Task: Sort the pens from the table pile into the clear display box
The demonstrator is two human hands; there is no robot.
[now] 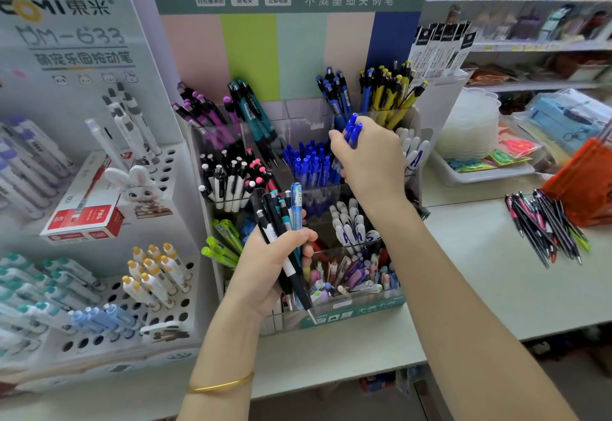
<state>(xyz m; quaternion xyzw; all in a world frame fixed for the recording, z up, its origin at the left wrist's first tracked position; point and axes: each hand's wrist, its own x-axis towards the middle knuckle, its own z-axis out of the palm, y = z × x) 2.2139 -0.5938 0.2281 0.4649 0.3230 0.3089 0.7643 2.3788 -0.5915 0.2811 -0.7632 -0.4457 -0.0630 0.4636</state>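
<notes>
1. The clear display box (364, 309) stands at centre on the table (480, 288). A white pen stand (159, 288) crowds it at 9 o'clock, and bare tabletop opens toward 3 o'clock.
2. The pen pile (546, 225) lies at 3 o'clock, well apart from the box and just beside an orange basket (583, 182).
3. The right hand (371, 158), at 12 o'clock over the box, curls its fingers round a few blue pens (352, 129), near the blue-pen compartment (308, 165).
4. The left hand (268, 271), at 6 o'clock before the box front, clasps a bundle of mixed pens (281, 218), tips down.
</notes>
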